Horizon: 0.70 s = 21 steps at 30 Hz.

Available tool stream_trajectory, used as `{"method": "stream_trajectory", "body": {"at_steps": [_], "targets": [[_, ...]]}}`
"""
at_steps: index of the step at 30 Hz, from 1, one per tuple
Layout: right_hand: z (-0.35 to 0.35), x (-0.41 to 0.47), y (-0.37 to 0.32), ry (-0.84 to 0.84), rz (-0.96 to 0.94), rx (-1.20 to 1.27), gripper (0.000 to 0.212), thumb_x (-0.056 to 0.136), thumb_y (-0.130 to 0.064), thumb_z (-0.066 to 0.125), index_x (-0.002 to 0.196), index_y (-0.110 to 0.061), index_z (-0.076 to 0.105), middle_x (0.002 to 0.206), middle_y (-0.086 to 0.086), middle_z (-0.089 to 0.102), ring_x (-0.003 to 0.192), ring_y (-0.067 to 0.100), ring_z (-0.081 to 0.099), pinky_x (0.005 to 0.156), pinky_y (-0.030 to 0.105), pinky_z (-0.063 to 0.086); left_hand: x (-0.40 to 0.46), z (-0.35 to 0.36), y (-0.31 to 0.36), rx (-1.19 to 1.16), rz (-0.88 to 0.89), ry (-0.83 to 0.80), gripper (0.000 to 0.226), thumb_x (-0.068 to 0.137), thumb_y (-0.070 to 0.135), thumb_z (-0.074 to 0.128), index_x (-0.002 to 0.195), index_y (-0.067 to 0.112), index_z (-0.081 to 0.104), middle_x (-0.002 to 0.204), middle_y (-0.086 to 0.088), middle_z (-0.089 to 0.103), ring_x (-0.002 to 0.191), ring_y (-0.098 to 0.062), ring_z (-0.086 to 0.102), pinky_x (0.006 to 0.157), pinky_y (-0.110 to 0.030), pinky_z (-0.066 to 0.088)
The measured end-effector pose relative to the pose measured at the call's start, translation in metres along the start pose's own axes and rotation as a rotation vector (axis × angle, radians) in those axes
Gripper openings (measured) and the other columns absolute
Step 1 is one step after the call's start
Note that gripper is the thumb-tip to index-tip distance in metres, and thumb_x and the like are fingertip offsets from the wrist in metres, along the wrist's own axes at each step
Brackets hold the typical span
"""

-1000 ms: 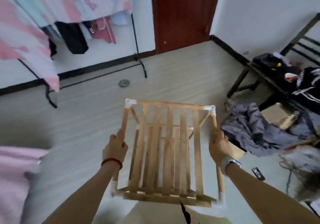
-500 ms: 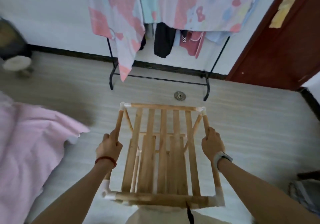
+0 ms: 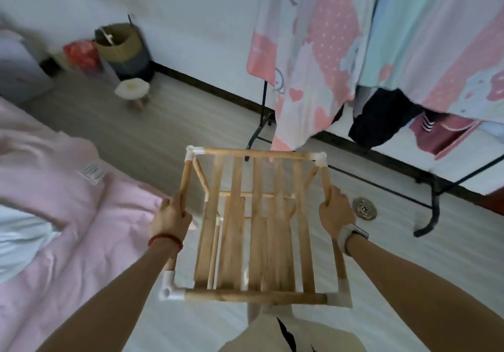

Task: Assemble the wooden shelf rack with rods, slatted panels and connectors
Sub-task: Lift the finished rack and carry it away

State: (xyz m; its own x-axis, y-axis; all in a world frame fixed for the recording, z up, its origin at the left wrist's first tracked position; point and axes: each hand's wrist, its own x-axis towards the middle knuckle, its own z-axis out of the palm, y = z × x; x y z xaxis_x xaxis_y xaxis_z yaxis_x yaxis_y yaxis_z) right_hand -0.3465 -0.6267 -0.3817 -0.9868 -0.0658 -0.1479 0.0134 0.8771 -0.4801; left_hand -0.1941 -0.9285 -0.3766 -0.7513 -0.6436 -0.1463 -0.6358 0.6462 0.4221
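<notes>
the wooden shelf rack (image 3: 256,226) was held up in the air, above the pale plank floor (image 3: 152,139) and out in front of the person, its slatted panel (image 3: 253,229) facing up toward the head camera. the left hand (image 3: 170,216) had its grip closed round the left side rod (image 3: 184,181), fingers curled about it, a red cord bracelet (image 3: 165,240) on the wrist. the right hand (image 3: 336,214) had its grip closed the same way round the right side rod (image 3: 325,178), with a grey-strapped watch (image 3: 351,235) on that wrist. white connectors (image 3: 170,287) capped the four corners of the top frame, and a second, lower tier of slats showed through the gaps, though it was too blurred to count. to the left lay a bed with pink bedding (image 3: 54,188). behind the rack stood a black clothes rail (image 3: 425,193) hung with pink and pale blue patterned cloth (image 3: 308,59), and a round floor drain (image 3: 364,208) sat just beside the right hand in the view. in the far corner were a small white stool (image 3: 132,91) and a woven basket (image 3: 120,43), near the wall.
</notes>
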Motion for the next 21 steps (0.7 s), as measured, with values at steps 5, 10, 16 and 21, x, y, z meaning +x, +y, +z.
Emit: {"method": "stream_trajectory", "body": {"at_steps": [5,10,16,21], "targets": [[0.031,0.135,-0.099,-0.069,-0.169,-0.003,0.038,0.093,-0.019,0.043,0.131,-0.013,0.041,0.101,0.016,0.054,0.077,0.032,0.060,0.069,0.044,0.053,0.130,-0.027,0.006,0.058,-0.120,0.042,0.037,0.088,0.007,0.048,0.126,0.009,0.047,0.108,-0.018,0.052,0.087,-0.037,0.057,0.073,-0.044,0.050],[0.051,0.228,-0.194,-0.066,-0.258,-0.061,0.041,0.093,-0.019,0.048,0.133,-0.018,0.041,0.082,-0.001,0.041,0.068,0.018,0.046,0.061,0.030,0.039,0.218,-0.059,0.005,0.041,-0.219,0.085,0.030,0.096,0.015,0.041,0.124,0.012,0.051,0.103,-0.014,0.054,0.084,-0.035,0.060,0.076,-0.043,0.053],[0.096,0.325,-0.299,-0.107,-0.348,-0.059,0.026,0.094,-0.011,0.040,0.119,-0.011,0.048,0.068,-0.003,0.043,0.054,0.010,0.042,0.048,0.022,0.033,0.336,-0.089,-0.027,0.043,-0.236,0.103,0.039,0.095,0.016,0.039,0.133,0.023,0.043,0.095,-0.008,0.049,0.079,-0.028,0.056,0.072,-0.039,0.051],[0.145,0.407,-0.390,-0.091,-0.354,-0.103,0.036,0.093,-0.008,0.041,0.128,-0.008,0.047,0.070,-0.001,0.046,0.054,0.012,0.043,0.045,0.024,0.031,0.459,-0.112,-0.057,-0.025,-0.273,0.101,0.038,0.090,0.016,0.047,0.128,0.019,0.048,0.101,-0.009,0.051,0.083,-0.029,0.055,0.068,-0.033,0.044]]}}
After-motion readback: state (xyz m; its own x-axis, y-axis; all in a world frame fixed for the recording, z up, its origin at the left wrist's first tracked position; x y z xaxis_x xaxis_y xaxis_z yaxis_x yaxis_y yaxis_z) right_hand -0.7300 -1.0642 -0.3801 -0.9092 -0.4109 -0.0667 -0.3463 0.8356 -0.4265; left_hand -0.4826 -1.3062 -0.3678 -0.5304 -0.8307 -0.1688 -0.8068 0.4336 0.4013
